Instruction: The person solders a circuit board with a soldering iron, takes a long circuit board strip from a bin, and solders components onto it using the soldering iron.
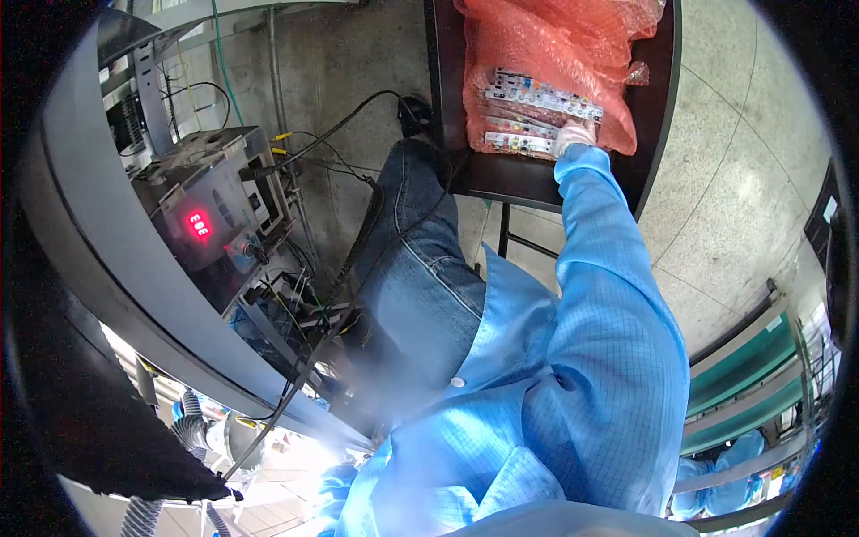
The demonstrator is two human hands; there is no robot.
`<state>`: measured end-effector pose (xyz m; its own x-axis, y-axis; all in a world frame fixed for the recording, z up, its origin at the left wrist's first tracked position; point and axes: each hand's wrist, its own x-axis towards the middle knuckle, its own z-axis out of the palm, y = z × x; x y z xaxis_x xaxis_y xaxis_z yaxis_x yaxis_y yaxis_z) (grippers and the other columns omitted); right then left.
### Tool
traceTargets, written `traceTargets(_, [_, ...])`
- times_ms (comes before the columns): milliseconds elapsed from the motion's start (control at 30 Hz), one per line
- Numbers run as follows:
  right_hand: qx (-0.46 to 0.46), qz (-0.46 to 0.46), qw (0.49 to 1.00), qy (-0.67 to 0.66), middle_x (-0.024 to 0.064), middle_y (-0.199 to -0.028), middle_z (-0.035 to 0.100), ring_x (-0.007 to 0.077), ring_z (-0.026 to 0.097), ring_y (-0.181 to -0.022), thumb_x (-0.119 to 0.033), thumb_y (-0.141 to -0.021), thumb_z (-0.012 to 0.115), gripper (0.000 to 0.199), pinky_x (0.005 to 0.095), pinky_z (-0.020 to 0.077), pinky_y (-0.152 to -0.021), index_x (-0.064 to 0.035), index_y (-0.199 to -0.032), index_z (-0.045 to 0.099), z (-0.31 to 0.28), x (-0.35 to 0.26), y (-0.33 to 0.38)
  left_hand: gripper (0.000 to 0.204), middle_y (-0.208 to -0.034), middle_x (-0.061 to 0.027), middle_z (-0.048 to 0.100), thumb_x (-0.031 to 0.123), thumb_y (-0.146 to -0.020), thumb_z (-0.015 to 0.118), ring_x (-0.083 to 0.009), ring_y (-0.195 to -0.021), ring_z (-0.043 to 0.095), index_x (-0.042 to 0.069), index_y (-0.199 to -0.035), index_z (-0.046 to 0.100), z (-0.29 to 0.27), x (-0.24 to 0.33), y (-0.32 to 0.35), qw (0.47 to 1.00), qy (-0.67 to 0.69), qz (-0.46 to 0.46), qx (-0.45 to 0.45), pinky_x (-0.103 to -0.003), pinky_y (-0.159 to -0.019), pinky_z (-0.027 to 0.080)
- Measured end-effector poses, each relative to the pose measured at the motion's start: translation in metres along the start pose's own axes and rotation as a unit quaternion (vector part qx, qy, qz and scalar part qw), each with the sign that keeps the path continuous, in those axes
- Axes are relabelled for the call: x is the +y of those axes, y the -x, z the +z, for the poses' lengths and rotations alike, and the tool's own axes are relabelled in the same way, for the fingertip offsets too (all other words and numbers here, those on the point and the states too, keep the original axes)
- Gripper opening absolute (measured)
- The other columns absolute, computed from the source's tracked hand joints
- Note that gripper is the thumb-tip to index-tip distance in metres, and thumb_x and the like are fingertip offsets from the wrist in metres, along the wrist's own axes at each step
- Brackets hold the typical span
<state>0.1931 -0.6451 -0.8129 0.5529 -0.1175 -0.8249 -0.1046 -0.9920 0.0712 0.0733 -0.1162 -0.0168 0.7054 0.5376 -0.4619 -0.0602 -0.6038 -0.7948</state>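
Strips (544, 97), long axis crosswise (right ends nearer)

The bubble wrap (555, 40) is glossy, dimpled plastic; the sleeve (617, 259) is woven cloth (slight sheen); the trousers (429, 277) are matt denim.

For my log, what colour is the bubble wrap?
The bubble wrap is pinkish red, clearest in the head view.
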Motion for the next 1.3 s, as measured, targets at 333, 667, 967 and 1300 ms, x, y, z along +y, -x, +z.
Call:
traceTargets(333, [0.199,-0.200,0.934,-0.217,0.0186,-0.102,0.059,0.0395,0.062,-0.094,-0.012,-0.085,0.051,0.022,0.0485,0.0519,-0.079,-0.0115,-0.103,0.064,-0.165,-0.045,0.175,0.050,-0.145,-0.0237,0.034,0.024,-0.101,0.042,-0.0326,-0.129,0.040,0.001,-0.144,0.033,0.004,0.005,0.066,0.998,-0.019,-0.050,-0.027,-0.039,-0.109,0.034])
traceTargets(667, [0.201,-0.136,0.856,-0.456,0.0186,-0.113,0.066,0.0351,0.064,-0.104,-0.020,-0.080,0.064,0.054,0.0411,0.0518,-0.089,-0.0173,-0.133,0.051,-0.205,-0.044,0.295,0.037,-0.134,-0.0210,0.050,0.021,-0.100,0.048,-0.0329,-0.122,0.049,-0.003,-0.129,0.051,0.044,0.024,0.041,0.789,0.522,-0.185,0.266,-0.039,-0.104,0.038])
traceTargets(967, [0.351,-0.252,0.663,-0.612,0.0105,-0.116,0.064,0.0159,0.061,-0.104,-0.007,-0.082,0.073,0.050,0.0301,0.0495,-0.091,-0.0009,-0.129,0.057,-0.262,-0.032,0.408,0.023,-0.112,-0.0208,0.064,0.023,-0.089,0.067,-0.0363,-0.107,0.059,0.001,-0.088,0.060,0.048,0.018,0.038,0.765,0.482,-0.162,0.395,-0.043,-0.092,0.046])
traceTargets(1300, [0.482,-0.639,0.578,-0.159,0.0154,-0.090,0.068,0.0273,0.067,-0.077,0.001,-0.073,0.072,0.044,0.0344,0.0546,-0.071,-0.0002,-0.117,0.063,-0.413,-0.175,0.695,0.029,-0.097,-0.0086,0.060,0.021,-0.090,0.069,-0.0124,-0.072,0.059,-0.001,-0.105,0.057,0.064,-0.013,0.069,0.379,0.867,-0.114,0.304,-0.027,-0.063,0.050])
